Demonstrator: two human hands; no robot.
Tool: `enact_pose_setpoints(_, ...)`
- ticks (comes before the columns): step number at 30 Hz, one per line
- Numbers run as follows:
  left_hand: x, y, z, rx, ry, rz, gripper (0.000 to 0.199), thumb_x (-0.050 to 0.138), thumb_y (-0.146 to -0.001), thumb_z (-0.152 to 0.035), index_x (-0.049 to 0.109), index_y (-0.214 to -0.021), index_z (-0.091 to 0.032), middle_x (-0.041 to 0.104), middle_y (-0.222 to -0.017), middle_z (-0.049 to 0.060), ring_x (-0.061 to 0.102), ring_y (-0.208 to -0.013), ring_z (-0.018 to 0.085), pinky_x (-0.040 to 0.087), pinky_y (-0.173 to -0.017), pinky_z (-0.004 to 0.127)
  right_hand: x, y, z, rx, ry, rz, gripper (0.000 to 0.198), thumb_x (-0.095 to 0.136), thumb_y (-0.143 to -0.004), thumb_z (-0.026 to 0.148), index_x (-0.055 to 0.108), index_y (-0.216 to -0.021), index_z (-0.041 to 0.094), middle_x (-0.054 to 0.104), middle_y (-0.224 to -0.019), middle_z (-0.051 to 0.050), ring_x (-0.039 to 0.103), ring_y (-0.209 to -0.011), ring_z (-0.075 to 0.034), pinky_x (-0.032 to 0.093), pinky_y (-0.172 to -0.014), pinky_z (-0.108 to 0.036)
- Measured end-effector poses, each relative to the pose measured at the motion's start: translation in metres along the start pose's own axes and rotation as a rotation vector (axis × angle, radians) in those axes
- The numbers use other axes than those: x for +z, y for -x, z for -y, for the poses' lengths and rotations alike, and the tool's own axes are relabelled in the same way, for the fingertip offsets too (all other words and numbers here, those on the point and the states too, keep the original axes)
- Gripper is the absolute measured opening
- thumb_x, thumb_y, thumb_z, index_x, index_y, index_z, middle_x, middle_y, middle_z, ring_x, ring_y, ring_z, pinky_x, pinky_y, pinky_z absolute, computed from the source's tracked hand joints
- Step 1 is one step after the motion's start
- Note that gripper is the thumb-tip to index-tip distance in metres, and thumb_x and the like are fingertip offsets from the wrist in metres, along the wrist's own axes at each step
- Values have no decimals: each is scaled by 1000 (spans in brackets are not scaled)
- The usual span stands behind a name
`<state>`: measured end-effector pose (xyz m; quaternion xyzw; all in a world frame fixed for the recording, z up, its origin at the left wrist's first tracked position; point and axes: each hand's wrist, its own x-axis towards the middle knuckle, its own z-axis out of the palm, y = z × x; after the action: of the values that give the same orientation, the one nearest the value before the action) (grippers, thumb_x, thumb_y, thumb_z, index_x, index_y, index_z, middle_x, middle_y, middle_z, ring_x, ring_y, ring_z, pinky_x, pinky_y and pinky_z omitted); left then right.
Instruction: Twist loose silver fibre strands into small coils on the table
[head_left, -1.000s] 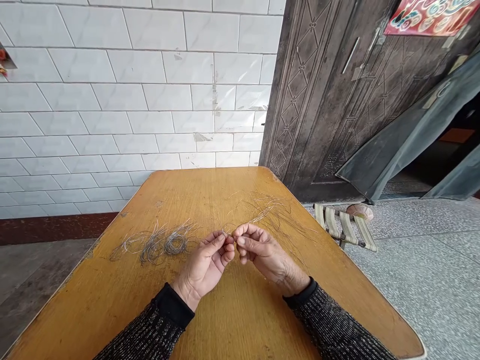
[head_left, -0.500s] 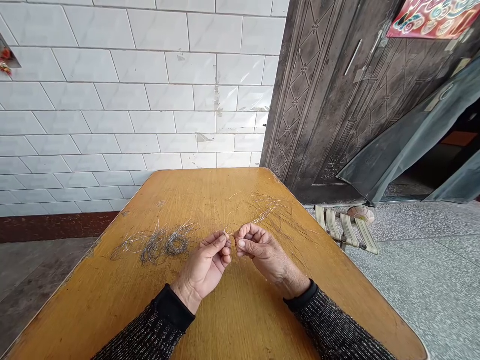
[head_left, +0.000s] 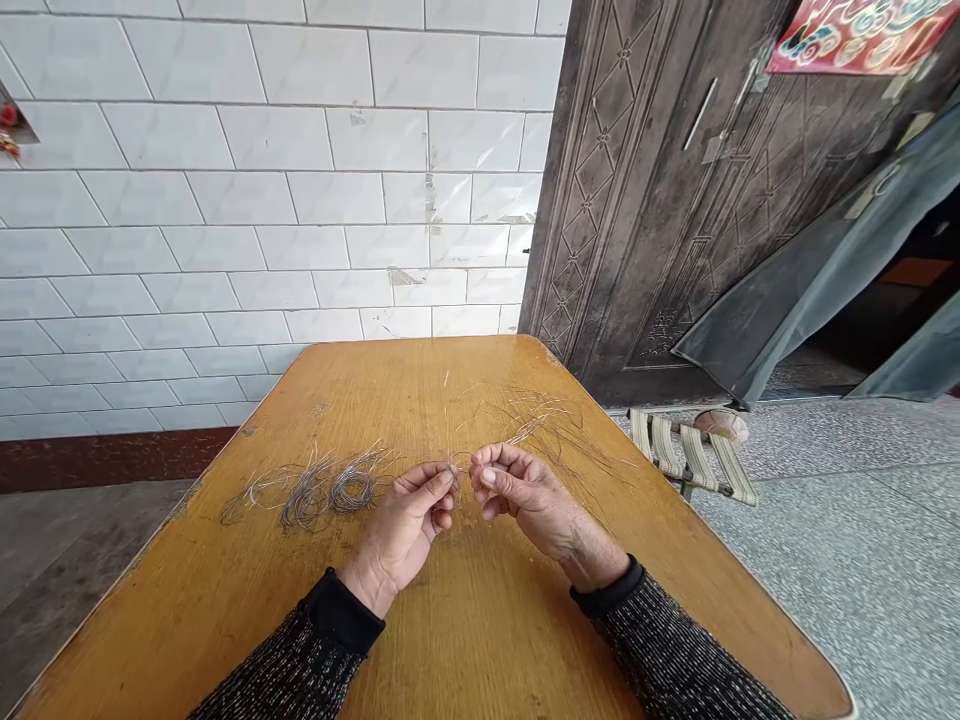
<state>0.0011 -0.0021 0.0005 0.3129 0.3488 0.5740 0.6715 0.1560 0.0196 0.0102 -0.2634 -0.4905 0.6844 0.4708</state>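
My left hand [head_left: 409, 525] and my right hand [head_left: 525, 495] meet over the middle of a yellow wooden table [head_left: 465, 640]. Both pinch a thin silvery wire [head_left: 459, 462] between thumb and fingers, the fingertips a short gap apart; one end of it stands up and away from the hands. To the left lies a pile of small coiled wire loops [head_left: 319, 488]. Loose straight wire strands [head_left: 540, 425] lie spread just beyond my right hand.
A white tiled wall [head_left: 262, 200] stands behind the table, a dark carved door [head_left: 675, 200] to its right. A small folding stool [head_left: 690, 455] stands on the speckled floor to the right of the table. A grey curtain [head_left: 825, 270] hangs by the doorway.
My hands have drawn slightly apart, and a wire end now sticks up above them. The piles on the table have not moved.
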Motion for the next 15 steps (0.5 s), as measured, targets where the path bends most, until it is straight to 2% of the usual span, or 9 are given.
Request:
enact_pose_setpoints(5, 1, 3, -1, 78, -258, 0, 18, 73, -63, -27, 67, -73, -13, 55, -58, -2, 48, -51, 7, 37, -47, 18, -5, -3, 0, -15, 83, -115, 28, 77, -56, 34, 61, -70, 16, 54, -56, 5, 49, -48, -6, 40, -42, -16)
enact_pose_setpoints(9, 4, 6, -5, 152, -428, -8, 15, 68, -67, -26, 67, -77, -14, 55, -56, -2, 46, -49, 8, 37, -48, 20, -6, -4, -1, -10, 119, -130, 27, 75, -57, 36, 61, -65, 16, 53, -53, 4, 47, -46, -5, 37, -41, -16)
enact_pose_setpoints(15, 10, 10, -7, 254, -588, 41, 8, 62, -69, -21, 65, -68, -15, 49, -51, -3, 42, -47, 9, 35, -47, 20, -1, -6, -4, -79, 171, -176, 26, 74, -58, 37, 60, -63, 16, 53, -54, 4, 44, -44, -5, 38, -43, -19)
